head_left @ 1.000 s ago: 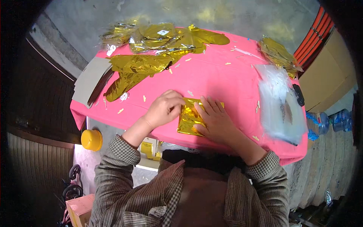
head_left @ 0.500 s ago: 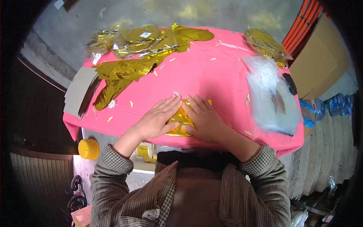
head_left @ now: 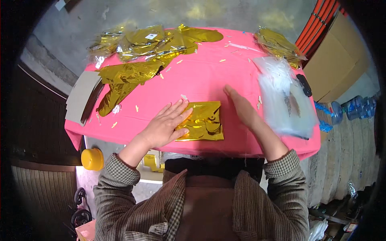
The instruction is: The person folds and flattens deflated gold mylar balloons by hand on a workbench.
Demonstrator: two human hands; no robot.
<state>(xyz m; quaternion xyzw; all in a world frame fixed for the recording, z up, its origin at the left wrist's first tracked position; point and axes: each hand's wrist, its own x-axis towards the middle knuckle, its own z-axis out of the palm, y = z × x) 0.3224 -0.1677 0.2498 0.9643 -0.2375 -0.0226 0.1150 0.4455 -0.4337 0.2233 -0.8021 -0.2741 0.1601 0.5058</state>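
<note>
A flat, folded gold foil balloon (head_left: pixel 204 120), squarish and creased, lies near the front edge of the pink-covered table (head_left: pixel 197 82). My left hand (head_left: pixel 165 123) rests flat on its left side, fingers stretched and a little apart, covering that edge. To the right of the foil, my right hand (head_left: pixel 243 107) is raised and turned on its side, its fingers extended and holding nothing. Farther left lie loose, unfolded gold foil balloons (head_left: pixel 130 74). A stack of clear plastic bags (head_left: pixel 286 108) lies to the right of my right hand.
Bagged gold foil packs (head_left: pixel 142 42) lie at the back left, another bagged pack (head_left: pixel 277 46) at the back right. Grey cardboard sheets (head_left: pixel 82 98) are stacked at the left edge. A black object (head_left: pixel 304 85) sits beside the bags. Small pale scraps dot the cloth.
My right hand has lifted off the foil and moved right, turning onto its side and uncovering the foil's right part. My left hand stays pressed on the left side.
</note>
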